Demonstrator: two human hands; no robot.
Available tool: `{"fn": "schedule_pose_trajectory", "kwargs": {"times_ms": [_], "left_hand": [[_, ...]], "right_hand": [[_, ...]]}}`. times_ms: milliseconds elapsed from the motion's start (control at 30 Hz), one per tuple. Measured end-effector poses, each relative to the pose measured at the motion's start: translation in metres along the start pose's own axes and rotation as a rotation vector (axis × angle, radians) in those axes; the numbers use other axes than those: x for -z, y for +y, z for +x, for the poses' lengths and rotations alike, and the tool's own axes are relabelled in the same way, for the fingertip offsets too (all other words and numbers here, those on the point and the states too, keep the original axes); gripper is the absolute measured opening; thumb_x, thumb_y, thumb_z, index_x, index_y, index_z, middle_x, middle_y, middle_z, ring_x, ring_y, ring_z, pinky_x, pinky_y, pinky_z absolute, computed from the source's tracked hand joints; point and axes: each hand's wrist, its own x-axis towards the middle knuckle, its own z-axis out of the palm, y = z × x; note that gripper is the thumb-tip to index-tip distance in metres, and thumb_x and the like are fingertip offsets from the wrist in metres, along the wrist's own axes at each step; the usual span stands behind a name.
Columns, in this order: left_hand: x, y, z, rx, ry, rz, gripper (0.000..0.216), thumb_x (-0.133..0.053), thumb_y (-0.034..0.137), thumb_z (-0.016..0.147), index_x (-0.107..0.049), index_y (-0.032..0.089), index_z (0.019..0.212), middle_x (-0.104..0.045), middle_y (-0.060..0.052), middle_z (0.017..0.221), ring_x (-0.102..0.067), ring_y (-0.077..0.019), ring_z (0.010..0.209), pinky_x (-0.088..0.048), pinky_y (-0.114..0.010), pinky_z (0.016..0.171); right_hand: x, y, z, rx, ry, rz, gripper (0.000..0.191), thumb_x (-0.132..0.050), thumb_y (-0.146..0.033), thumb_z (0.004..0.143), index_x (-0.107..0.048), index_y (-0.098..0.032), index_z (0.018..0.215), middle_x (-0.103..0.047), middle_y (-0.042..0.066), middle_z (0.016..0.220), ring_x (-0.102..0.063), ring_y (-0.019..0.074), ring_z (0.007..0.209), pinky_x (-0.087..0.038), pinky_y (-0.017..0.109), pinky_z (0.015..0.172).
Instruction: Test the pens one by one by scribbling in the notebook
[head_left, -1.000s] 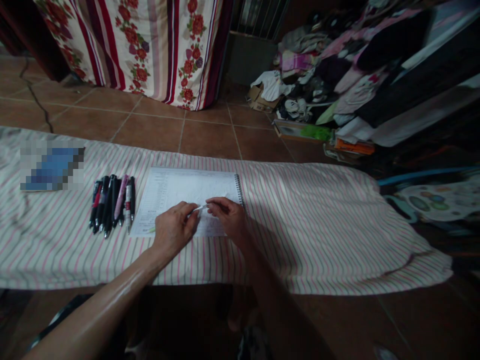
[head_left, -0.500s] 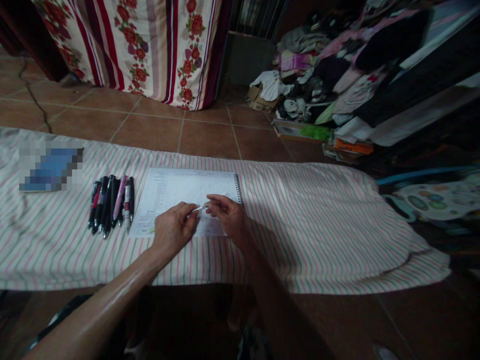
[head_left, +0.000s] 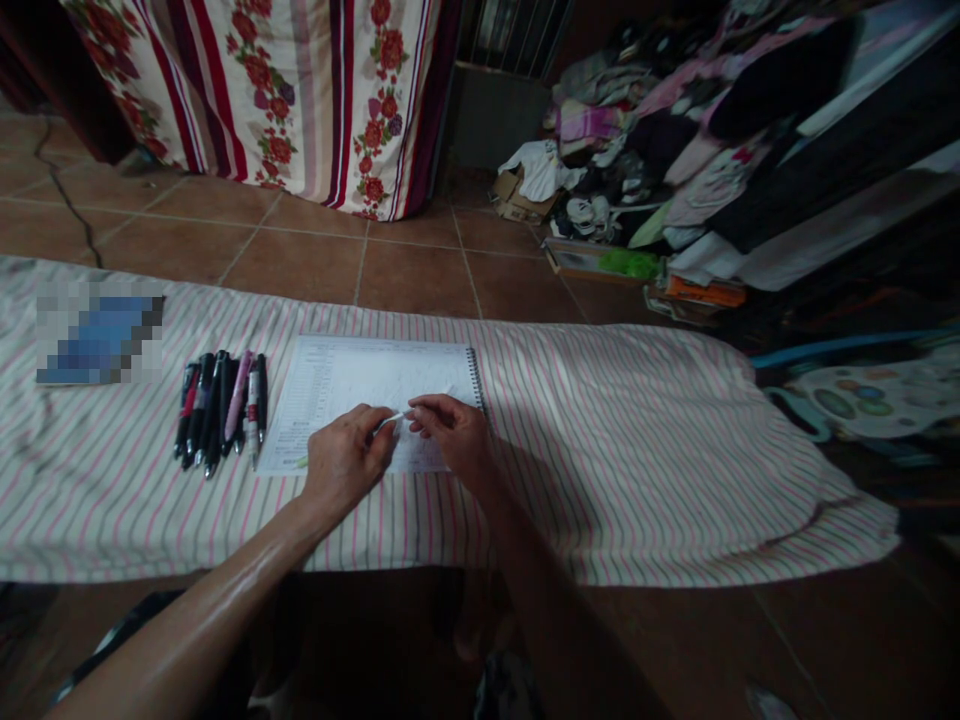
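Note:
My left hand (head_left: pixel 349 450) is closed around a thin white stick-like piece (head_left: pixel 396 417), perhaps part of a pen. My right hand (head_left: pixel 454 435) pinches its far end between thumb and fingers. Both hands are just above a spiral-bound notebook (head_left: pixel 375 365) with printed, lined pages, coil on the right. By the left wrist a small yellow-green piece (head_left: pixel 302 462) shows on the page, partly hidden by the hand. Left of the notebook lies a row of several pens (head_left: pixel 217 410), mostly black, with a pink pen (head_left: pixel 238 395) and a white pen (head_left: pixel 253 410) among them.
A striped cloth (head_left: pixel 637 450) covers the low surface under everything. At its left end lies a blurred blue rectangular object (head_left: pixel 105 340). Beyond are a tiled floor (head_left: pixel 300 240), a floral curtain (head_left: pixel 315 100) and a heap of clothes (head_left: pixel 637 140). A patterned plastic item (head_left: pixel 862 400) is at right.
The fingers of my right hand have drawn in slightly and shifted a little left, closer to the end of the white piece. My left hand has barely moved.

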Motion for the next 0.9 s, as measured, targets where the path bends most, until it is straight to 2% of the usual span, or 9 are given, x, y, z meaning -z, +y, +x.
{"fn": "schedule_pose_trajectory", "kwargs": {"times_ms": [300,500,900], "left_hand": [[-0.0008,-0.0006,0.0000,-0.005,0.006,0.001,0.023,-0.044,0.031,0.088,-0.064,0.021,0.097,-0.066,-0.001,0.082,-0.058,-0.0126,0.065,-0.038,-0.025,0.057],[-0.0004,-0.0010,0.0012,0.006,0.020,0.001,0.023,-0.044,0.031,0.088,-0.064,0.021,0.095,-0.066,-0.001,0.081,-0.059,-0.0135,0.067,-0.037,-0.025,0.058],[-0.0017,-0.0011,0.0019,0.019,0.035,0.013,0.024,-0.044,0.032,0.088,-0.064,0.022,0.094,-0.066,-0.001,0.082,-0.060,-0.0141,0.070,-0.036,-0.025,0.059]], "right_hand": [[0.0003,0.0007,-0.0006,-0.011,-0.006,-0.013,0.017,-0.059,-0.033,0.076,-0.066,-0.019,0.084,-0.071,0.002,0.071,-0.066,0.0122,0.061,-0.052,0.024,0.056],[0.0003,0.0003,-0.0002,-0.030,0.023,0.014,0.026,-0.061,-0.033,0.074,-0.066,-0.019,0.095,-0.072,0.003,0.074,-0.068,0.0139,0.064,-0.053,0.025,0.057],[0.0007,-0.0048,-0.0012,-0.011,0.032,0.016,0.020,-0.060,-0.033,0.076,-0.065,-0.018,0.089,-0.072,0.003,0.074,-0.068,0.0140,0.063,-0.052,0.025,0.056]]}}
